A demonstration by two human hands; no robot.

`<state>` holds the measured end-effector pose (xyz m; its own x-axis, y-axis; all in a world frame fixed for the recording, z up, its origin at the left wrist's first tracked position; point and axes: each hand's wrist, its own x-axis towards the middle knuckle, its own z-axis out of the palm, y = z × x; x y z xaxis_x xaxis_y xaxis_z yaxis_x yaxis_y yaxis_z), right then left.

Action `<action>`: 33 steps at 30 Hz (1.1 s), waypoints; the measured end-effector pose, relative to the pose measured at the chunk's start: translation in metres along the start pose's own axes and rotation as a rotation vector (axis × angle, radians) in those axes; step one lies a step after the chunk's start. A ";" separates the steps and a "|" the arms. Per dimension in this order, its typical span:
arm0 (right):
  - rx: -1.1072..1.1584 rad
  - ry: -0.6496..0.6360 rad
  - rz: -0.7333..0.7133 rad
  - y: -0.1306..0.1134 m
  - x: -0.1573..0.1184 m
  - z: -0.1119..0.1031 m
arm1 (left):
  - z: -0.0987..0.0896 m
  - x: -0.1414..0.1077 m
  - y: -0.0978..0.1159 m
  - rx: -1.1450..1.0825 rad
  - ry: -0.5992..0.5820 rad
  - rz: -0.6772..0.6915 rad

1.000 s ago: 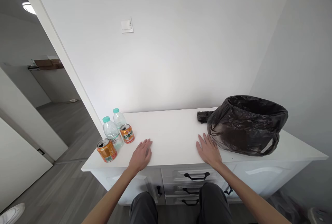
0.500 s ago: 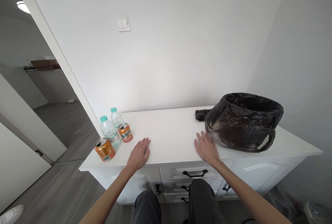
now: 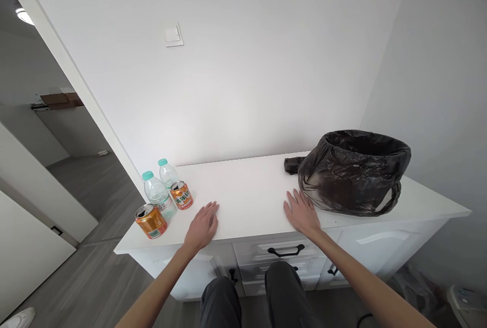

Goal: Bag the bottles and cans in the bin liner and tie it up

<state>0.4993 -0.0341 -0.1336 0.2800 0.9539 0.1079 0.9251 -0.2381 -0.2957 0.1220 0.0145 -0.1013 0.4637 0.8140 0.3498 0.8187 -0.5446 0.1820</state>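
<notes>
My left hand lies flat on the white cabinet top, fingers stretched out, holding nothing. To its left stand two clear plastic bottles with teal caps, a nearer bottle and a farther bottle. Beside them are two opened drink cans, a front orange-gold can and a rear orange can. My right hand also rests flat with its fingers apart, close to the left side of a black plastic bag. The bag's mouth gapes upward, and a handle loop hangs at its right.
A rolled black plastic piece lies behind the bag's left side. A wall with a light switch rises behind the cabinet. Drawers with a black handle are below the top. At left a doorway opens onto grey flooring.
The camera view has shifted slightly, and my knees have moved a little. Both hands stay flat in the same places, and the bottles, cans and bag have not moved.
</notes>
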 end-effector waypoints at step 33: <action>-0.035 0.841 -0.483 0.084 -0.027 -0.204 | -0.001 -0.004 0.002 -0.004 0.008 -0.025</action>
<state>0.6213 -0.1169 0.0320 -0.0530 0.5110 0.8579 0.9919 0.1265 -0.0140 0.1212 0.0101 -0.1019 0.4408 0.8256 0.3521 0.8284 -0.5253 0.1944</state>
